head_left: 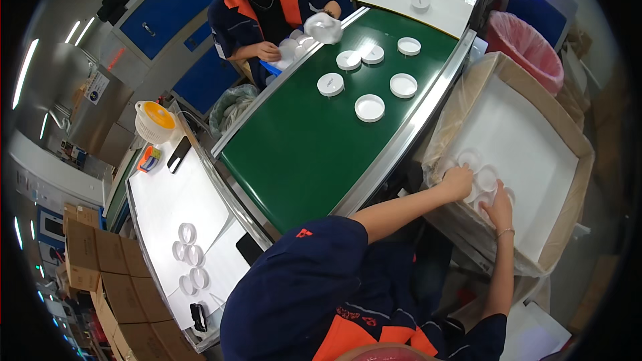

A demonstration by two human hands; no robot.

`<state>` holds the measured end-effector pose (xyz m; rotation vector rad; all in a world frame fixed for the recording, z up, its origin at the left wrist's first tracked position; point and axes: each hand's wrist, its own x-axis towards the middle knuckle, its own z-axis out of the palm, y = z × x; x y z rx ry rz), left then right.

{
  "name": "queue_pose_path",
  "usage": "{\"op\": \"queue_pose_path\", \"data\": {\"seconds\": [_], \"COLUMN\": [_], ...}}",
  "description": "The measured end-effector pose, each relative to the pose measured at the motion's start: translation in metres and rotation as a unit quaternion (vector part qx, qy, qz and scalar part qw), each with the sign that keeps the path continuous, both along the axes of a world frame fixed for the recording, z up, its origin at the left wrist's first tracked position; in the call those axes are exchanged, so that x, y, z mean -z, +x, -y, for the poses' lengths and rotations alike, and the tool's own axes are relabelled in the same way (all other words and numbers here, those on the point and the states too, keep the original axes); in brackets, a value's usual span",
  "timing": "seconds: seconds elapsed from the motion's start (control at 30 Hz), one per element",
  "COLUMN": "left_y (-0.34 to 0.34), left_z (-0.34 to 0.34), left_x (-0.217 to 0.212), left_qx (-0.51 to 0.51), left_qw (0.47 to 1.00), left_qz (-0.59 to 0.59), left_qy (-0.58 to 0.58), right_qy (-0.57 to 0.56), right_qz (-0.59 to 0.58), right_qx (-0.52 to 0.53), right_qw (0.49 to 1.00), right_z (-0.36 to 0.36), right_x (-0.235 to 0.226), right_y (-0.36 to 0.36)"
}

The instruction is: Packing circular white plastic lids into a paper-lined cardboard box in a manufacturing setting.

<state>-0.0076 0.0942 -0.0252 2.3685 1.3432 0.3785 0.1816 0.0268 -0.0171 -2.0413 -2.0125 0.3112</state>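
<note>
Both my hands reach into a lined box to the right of the conveyor. Several shallow round translucent plastic dishes [486,178] lie in a cluster at the box's near left corner. My left hand [458,182] has its fingers curled on a dish at the left of that cluster. On the cluster's right side, my right hand [499,208] grips a dish between thumb and fingers. The fingers partly cover the dishes, so their exact hold is hard to see. White round lids [370,108] are spread over the green conveyor belt [287,154], some with the hollow side up.
The lined box [535,140] has a raised tan rim. Behind it stands a bin with a pink liner [525,53]. Across the belt, a co-worker handles a whitish piece [323,28]. On the left, a white table [177,204] holds round clear dishes [194,255], phones and tape.
</note>
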Motion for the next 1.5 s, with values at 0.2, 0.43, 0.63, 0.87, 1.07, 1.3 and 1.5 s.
{"op": "queue_pose_path", "data": {"seconds": [0.2, 0.43, 0.63, 0.87, 1.07, 1.3, 1.5], "left_y": [-0.008, -0.129, -0.293, -0.273, -0.220, -0.235, -0.215], "left_z": [-0.003, -0.040, -0.091, -0.099, -0.122, -0.144, -0.172], "left_x": [-0.003, -0.122, -0.068, -0.086, -0.095, -0.095, -0.094], "left_qx": [0.061, -0.028, -0.242, -0.107, 0.064, 0.124, 0.087], "left_qw": [0.997, 0.980, 0.958, 0.984, 0.969, 0.967, 0.970], "left_qz": [0.033, 0.147, -0.067, 0.022, 0.004, -0.082, -0.025], "left_qy": [-0.020, 0.133, 0.139, 0.138, 0.237, 0.204, 0.225], "right_qy": [-0.063, -0.072, -0.067, -0.103, -0.087, -0.118, -0.112], "right_qz": [0.024, -0.029, -0.007, 0.042, 0.044, 0.048, 0.034], "right_qx": [0.044, 0.035, 0.040, 0.075, 0.087, 0.097, 0.090], "right_qw": [0.997, 0.996, 0.997, 0.991, 0.991, 0.987, 0.989], "right_z": [-0.004, 0.000, -0.011, -0.011, -0.010, -0.007, -0.006], "right_x": [0.002, 0.011, 0.016, 0.010, 0.009, 0.008, 0.004], "right_y": [-0.003, 0.009, 0.009, 0.004, 0.003, -0.004, 0.001]}}
